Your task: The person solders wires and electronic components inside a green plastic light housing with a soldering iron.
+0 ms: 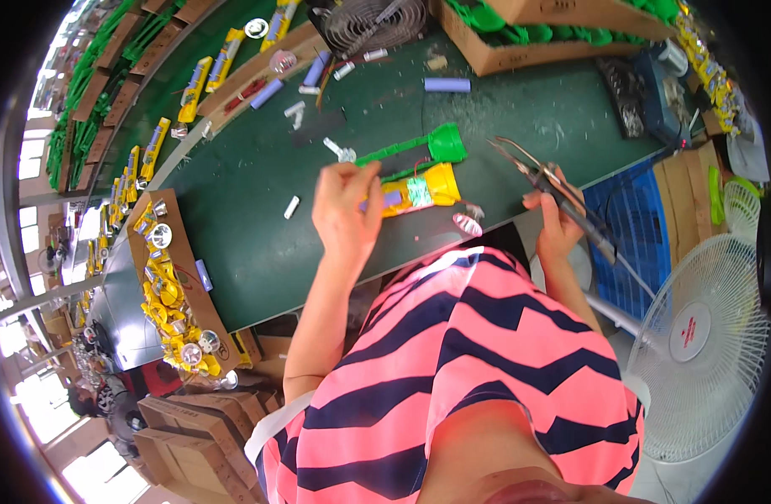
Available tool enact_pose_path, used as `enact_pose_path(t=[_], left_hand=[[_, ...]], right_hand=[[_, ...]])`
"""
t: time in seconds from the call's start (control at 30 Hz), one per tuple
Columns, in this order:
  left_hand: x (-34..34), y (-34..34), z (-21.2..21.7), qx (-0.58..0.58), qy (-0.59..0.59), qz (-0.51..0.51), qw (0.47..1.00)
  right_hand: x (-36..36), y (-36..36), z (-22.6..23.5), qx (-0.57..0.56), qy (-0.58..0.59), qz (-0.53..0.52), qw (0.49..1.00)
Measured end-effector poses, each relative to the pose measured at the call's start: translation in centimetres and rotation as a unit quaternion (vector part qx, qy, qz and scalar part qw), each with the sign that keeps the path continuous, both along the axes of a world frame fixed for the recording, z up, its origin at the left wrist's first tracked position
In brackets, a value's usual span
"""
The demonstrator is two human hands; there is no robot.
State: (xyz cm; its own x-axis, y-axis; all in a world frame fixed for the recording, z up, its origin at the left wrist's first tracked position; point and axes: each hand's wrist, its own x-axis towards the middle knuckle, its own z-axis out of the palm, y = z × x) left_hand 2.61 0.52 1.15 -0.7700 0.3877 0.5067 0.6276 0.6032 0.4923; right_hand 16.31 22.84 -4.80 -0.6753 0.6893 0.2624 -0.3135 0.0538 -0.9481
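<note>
We have the left hand (345,210) over the left end of an open yellow case (442,186), which lies on the green table (259,181) near the edge closest to us. Its fingers are curled, thumb near forefinger, but we cannot tell whether that grip pinches the case or only rests on it, since the contact is hidden. Inside the case we see a purple cylinder (392,199), partly behind the fingers, and a pale circuit board (419,191).

Our right hand (555,228) is off to the right, near the table's edge. Its grip is closed around a soldering iron (599,241) with a dark handle, and a slim metal tool (524,154) runs beside it. Both point up and left, their tips apart from the case.

Just beyond the case lies a green frame (448,144) with a wide right end; a shiny reflector (467,223) sits on the near side, by the case's right end. Farther back we find another purple cylinder (447,85) and a cardboard box (486,59) of green parts. To our left, a second box (202,311) holds yellow cases; to our right stands a white fan (688,336).
</note>
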Motion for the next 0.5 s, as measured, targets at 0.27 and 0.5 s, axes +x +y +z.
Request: enact_pose_path(t=[0.27,0.5], left_hand=[[-4.9,-2.4,-2.8,-0.144,-0.104,0.025,0.984],[1.5,-5.2,-3.6,0.018,-0.109,-0.138,0.984]], right_hand=[[0.2,4.3,-1.1,0.208,-0.04,-0.123,0.97],[-1.6,6.7,-0.7,0.228,-0.073,-0.168,0.956]])
